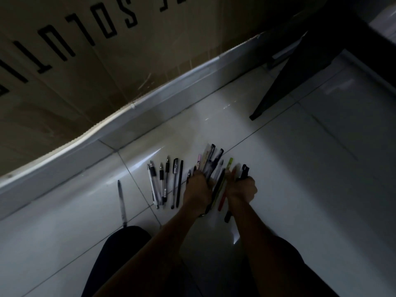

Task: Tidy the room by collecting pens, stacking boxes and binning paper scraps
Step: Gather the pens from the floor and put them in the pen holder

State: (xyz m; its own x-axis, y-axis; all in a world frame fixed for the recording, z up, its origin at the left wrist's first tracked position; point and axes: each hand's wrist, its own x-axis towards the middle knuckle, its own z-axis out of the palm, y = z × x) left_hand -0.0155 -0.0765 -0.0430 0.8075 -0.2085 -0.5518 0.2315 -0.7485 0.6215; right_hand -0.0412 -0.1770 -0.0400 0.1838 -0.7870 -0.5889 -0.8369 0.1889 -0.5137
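Observation:
Several pens lie on the white tiled floor. My left hand [198, 186] grips a bundle of pens [211, 162] that fan out above its knuckles. My right hand [242, 187] grips other pens, among them a black pen [244, 171], a green one [228, 165] and a red one [222, 200] whose lower ends show between my wrists. To the left, a loose row of pens [165, 183] lies side by side on the tile. One single pen [121, 201] lies apart at the far left.
A large cardboard box [85, 61] with black lettering leans along the white baseboard [150, 108] at the back. A dark table leg [276, 91] stands on the floor at the upper right. My knees in dark shorts fill the bottom edge.

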